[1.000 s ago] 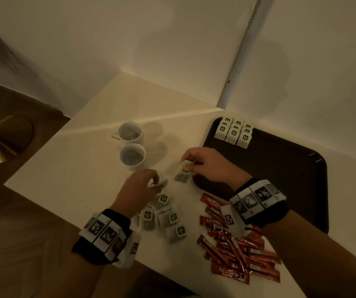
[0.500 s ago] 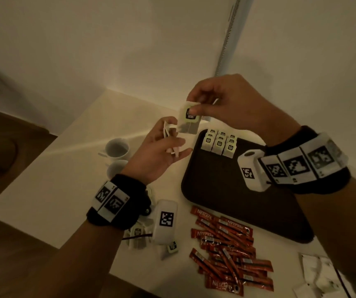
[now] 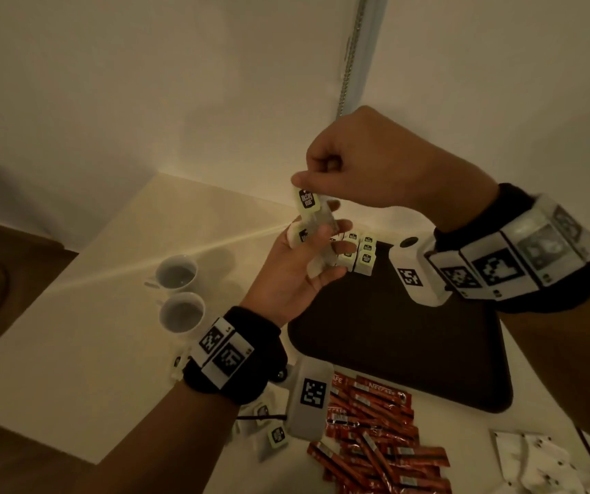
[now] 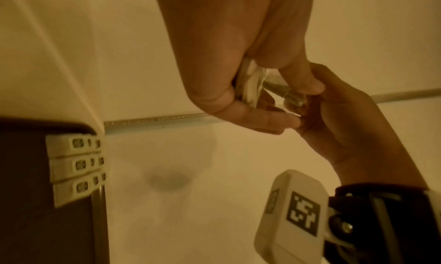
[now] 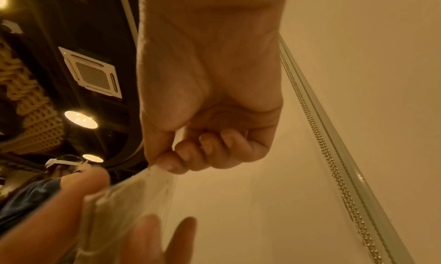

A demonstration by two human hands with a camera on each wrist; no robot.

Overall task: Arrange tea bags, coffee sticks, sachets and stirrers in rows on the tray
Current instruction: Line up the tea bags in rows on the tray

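Observation:
Both hands are raised above the near-left corner of the dark tray. My right hand pinches the top of a tea bag with a pale green tag. It hangs down against my left hand, which lies palm up below. The left thumb and fingers grip more tea bags; I cannot tell how many. Short rows of tea bags lie at the tray's far-left corner. The right wrist view shows the pinched tea bag between both hands.
Two white cups stand on the table left of the tray. Loose tea bags and a heap of red coffee sticks lie near the front edge. White sachets lie at the lower right. Walls close in behind.
Both hands lifted off the table with tea bags. The right hand then brought its tea bag down onto the left hand's, and the left thumb closed over its bundle.

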